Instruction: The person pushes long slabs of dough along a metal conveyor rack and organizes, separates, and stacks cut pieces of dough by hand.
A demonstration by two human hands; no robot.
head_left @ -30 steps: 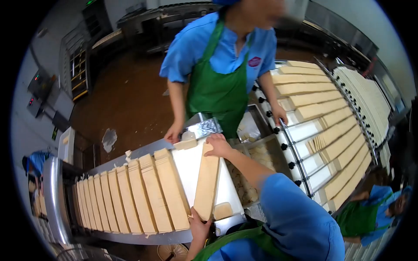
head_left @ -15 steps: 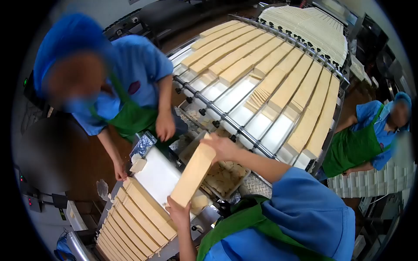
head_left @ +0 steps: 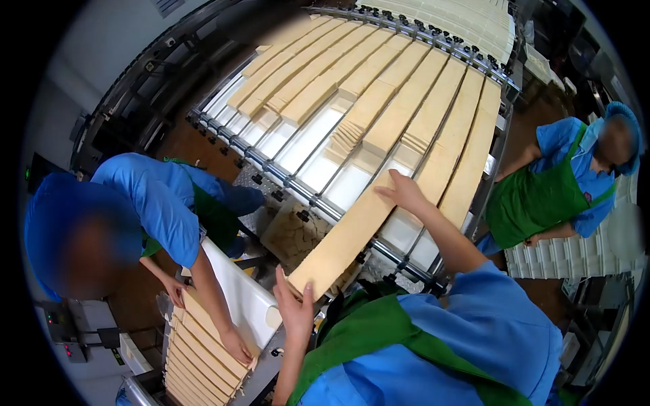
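A long pale-yellow block [head_left: 345, 233], its kind not clear, slants between my two hands. My left hand [head_left: 296, 308] cups its near lower end, with the thumb over the top face. On the far end, my right hand [head_left: 408, 193] grips from above and the side. The block reaches across the metal rail [head_left: 308, 193] at the front of the conveyor, over the white belt [head_left: 301, 152]. Whether it touches the belt is hidden. Rows of similar blocks [head_left: 423, 111] lie along the conveyor lanes, some with thin slices at their ends.
At left, a co-worker [head_left: 149, 203] bends with both hands on another row of blocks [head_left: 210, 338] beside a white surface [head_left: 237, 284]. Below the rail stands a bin of scraps [head_left: 292, 237]. Another person [head_left: 548, 183] stands at right.
My hands have carried the block up and right, onto the conveyor's front edge. The co-worker has leaned down and now reaches both hands onto the left row. My view has shifted.
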